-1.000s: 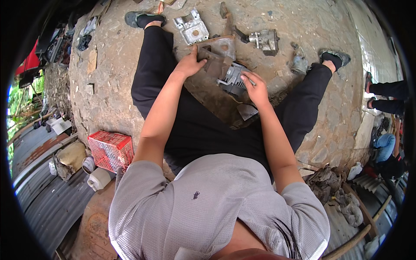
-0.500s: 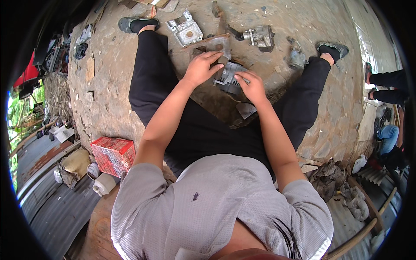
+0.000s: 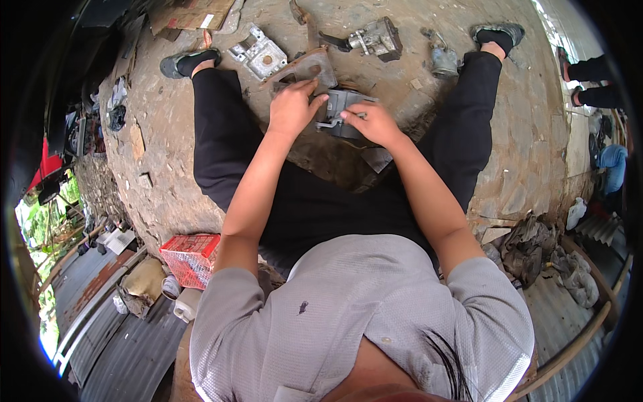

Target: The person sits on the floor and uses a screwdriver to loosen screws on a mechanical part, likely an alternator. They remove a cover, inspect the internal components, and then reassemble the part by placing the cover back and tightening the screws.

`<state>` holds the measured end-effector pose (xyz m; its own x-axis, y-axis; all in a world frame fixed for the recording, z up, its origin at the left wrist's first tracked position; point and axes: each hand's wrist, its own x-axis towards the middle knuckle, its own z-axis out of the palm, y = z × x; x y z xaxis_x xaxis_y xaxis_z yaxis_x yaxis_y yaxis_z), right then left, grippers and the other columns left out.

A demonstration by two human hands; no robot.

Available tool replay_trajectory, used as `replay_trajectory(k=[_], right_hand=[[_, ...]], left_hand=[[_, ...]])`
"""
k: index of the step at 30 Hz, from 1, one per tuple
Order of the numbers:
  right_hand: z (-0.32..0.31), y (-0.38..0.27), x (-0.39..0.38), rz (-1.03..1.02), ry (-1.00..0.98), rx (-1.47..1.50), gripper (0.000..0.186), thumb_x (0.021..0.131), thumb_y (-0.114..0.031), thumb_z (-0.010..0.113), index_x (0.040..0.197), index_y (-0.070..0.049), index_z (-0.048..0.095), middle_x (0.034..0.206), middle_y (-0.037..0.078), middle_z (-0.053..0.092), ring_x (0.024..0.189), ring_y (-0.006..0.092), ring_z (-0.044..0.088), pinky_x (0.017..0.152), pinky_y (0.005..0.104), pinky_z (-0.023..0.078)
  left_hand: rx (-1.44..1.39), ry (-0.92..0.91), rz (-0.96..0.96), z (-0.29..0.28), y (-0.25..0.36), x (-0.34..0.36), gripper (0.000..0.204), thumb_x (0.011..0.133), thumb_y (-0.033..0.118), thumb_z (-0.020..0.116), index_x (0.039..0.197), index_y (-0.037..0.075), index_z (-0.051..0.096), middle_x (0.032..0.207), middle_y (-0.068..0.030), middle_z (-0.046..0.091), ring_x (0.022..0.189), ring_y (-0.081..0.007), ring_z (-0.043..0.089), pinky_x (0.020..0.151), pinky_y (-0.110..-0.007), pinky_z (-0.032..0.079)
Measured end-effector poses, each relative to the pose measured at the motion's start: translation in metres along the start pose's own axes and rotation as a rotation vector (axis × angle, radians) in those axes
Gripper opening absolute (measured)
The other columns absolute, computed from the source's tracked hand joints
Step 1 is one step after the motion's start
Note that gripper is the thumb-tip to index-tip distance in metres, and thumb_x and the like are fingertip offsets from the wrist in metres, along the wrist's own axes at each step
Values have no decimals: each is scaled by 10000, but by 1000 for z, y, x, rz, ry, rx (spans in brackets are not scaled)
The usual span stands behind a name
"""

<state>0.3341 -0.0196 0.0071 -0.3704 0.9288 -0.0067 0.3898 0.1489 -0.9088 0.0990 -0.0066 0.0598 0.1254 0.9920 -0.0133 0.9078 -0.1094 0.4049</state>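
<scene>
**Hands on a grey metal part**

Ground (image 3: 167,167) of cracked stone spreads under the seated person, whose black-trousered legs (image 3: 214,134) splay to either side. The grey metal part (image 3: 343,110) lies between the legs. Beyond it rests a flat brown plate (image 3: 305,67), and further off stand a square silver casting (image 3: 260,55) and a darker metal block (image 3: 376,37). Well behind the part, beside the person's left hip, sits a red basket (image 3: 191,258). The left hand (image 3: 291,107) presses on the part's near edge, fingers curled over it. The right hand (image 3: 372,122) grips its other side, fingers bent onto the top.
</scene>
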Motion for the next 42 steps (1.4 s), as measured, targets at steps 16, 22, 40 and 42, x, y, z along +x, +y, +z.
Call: replay_trajectory(k=[16, 22, 40, 42], right_hand=[[3, -4, 3, -157, 147, -157, 173, 942, -237, 773, 996, -74, 794, 1011, 108, 781, 919, 320, 711, 829, 423, 568], [1, 2, -2, -74, -66, -66, 200, 945, -232, 772, 1017, -46, 789, 1015, 138, 768, 921, 355, 706, 825, 428, 563], [-3, 10, 7, -191, 92, -60, 228, 962, -317, 757, 1052, -110, 789, 1038, 134, 752, 953, 358, 709, 853, 453, 566], [-8, 5, 8, -193, -21, -66, 220, 965, -311, 751, 1040, -107, 784, 1024, 127, 749, 955, 358, 706, 849, 451, 565]], left_hand=[[-87, 21, -92, 5, -4, 3, 364, 921, 364, 778, 1203, 135, 785, 1204, -45, 761, 1039, -324, 735, 863, -445, 597], [-111, -17, -131, 5, -5, 3, 373, 920, 374, 776, 1209, 138, 776, 1201, -57, 760, 1042, -334, 734, 861, -454, 596], [-64, -12, -145, 5, -1, 2, 367, 929, 381, 765, 1211, 148, 763, 1164, -72, 766, 1021, -346, 737, 836, -466, 597], [-65, -8, -143, 6, -1, 1, 371, 927, 384, 766, 1215, 149, 762, 1165, -72, 765, 1023, -346, 737, 836, -468, 597]])
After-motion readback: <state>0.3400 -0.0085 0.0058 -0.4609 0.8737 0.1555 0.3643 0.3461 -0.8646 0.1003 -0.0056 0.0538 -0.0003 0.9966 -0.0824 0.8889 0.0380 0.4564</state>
